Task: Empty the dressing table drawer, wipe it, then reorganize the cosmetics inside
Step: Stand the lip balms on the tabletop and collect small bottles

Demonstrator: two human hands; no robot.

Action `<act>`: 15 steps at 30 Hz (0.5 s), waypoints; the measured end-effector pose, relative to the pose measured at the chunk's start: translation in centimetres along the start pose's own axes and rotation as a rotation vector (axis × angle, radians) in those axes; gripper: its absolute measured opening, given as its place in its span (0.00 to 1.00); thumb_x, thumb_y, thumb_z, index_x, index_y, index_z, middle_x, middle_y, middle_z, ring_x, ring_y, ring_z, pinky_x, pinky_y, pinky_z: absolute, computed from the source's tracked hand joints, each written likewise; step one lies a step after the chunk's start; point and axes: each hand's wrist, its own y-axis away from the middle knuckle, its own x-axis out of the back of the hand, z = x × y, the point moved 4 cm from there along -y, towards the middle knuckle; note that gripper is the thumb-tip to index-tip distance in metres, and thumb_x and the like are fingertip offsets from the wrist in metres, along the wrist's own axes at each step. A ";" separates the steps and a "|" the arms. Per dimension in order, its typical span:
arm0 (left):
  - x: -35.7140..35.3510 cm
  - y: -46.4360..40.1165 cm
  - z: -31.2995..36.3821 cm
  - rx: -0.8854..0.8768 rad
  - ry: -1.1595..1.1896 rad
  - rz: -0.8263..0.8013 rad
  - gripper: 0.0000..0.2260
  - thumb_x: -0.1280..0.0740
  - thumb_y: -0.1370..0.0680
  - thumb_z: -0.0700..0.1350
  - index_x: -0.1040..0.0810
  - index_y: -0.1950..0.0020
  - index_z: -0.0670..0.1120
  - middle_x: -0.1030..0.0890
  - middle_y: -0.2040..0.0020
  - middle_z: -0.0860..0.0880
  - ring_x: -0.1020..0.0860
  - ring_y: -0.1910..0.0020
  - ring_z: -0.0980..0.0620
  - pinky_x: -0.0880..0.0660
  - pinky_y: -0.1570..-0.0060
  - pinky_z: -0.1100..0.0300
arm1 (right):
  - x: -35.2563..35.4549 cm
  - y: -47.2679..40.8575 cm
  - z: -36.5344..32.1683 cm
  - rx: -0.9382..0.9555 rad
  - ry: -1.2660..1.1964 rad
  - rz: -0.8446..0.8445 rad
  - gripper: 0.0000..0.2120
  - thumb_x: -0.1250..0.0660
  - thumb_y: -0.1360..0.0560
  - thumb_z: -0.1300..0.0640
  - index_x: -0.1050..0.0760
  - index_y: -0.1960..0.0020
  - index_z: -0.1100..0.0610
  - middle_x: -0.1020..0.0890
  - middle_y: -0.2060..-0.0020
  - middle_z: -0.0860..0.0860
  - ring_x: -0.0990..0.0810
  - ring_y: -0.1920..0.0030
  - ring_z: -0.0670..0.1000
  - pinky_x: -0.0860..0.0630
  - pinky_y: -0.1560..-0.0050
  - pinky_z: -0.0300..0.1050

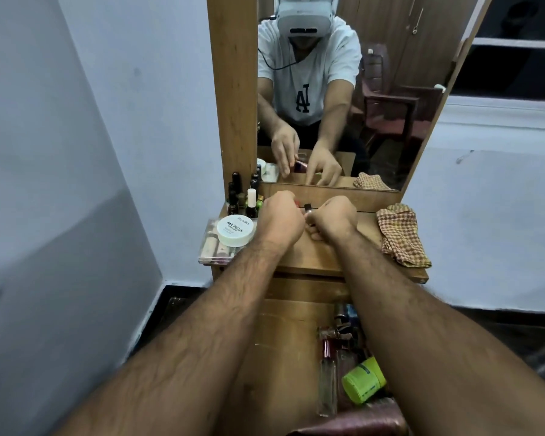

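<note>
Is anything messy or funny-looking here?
Yes. In the open drawer the bottles and a green jar lie tipped in a heap. The checked cloth is crumpled at the tabletop's right edge. Nothing looks spilled or broken.

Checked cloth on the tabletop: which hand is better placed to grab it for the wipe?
Right hand, probably. The checked cloth lies just to its right; the left hand would have to cross over it.
</note>
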 end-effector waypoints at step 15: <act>-0.6 -1.0 0.8 0.012 -0.252 -0.104 0.10 0.36 0.22 0.35 0.20 0.42 0.41 0.19 0.45 0.41 0.22 0.44 0.42 0.27 0.56 0.55 | -1.6 -2.6 0.0 -0.079 0.097 0.036 0.06 0.24 0.28 0.58 0.17 0.61 0.61 0.16 0.69 0.55 0.19 0.76 0.51 0.20 0.74 0.44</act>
